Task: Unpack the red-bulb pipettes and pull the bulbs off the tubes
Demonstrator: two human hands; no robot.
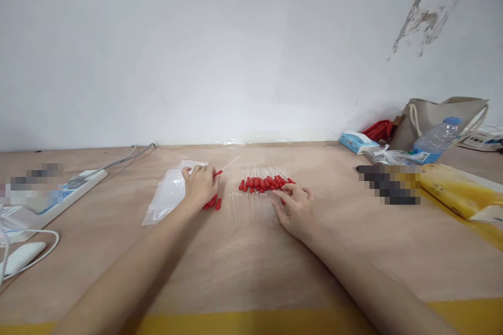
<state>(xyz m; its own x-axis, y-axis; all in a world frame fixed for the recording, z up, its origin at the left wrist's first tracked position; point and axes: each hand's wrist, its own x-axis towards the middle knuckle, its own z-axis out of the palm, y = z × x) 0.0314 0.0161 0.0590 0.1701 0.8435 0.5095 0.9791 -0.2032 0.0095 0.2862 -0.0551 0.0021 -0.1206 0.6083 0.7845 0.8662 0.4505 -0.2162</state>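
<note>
My left hand (199,186) is closed on a dropper with a red rubber bulb (218,173), its thin clear tube pointing up and to the right. Loose red bulbs (218,204) lie under and beside that hand. Droppers with red bulbs (261,183) lie side by side in the middle of the table, tubes pointing away from me. Nearer to me is a row of clear thin tubes (249,209). At the right end of both rows, my right hand (296,209) has thumb and index finger drawn close together, a bit of red showing between them; what they pinch is unclear.
Clear plastic bags (167,196) lie beside my left forearm. A white power strip (74,191) with cables is at the left. On the right are a tissue pack (357,141), a grey bag (404,128), a water bottle (438,138) and a yellow package (459,188). A wall stands behind.
</note>
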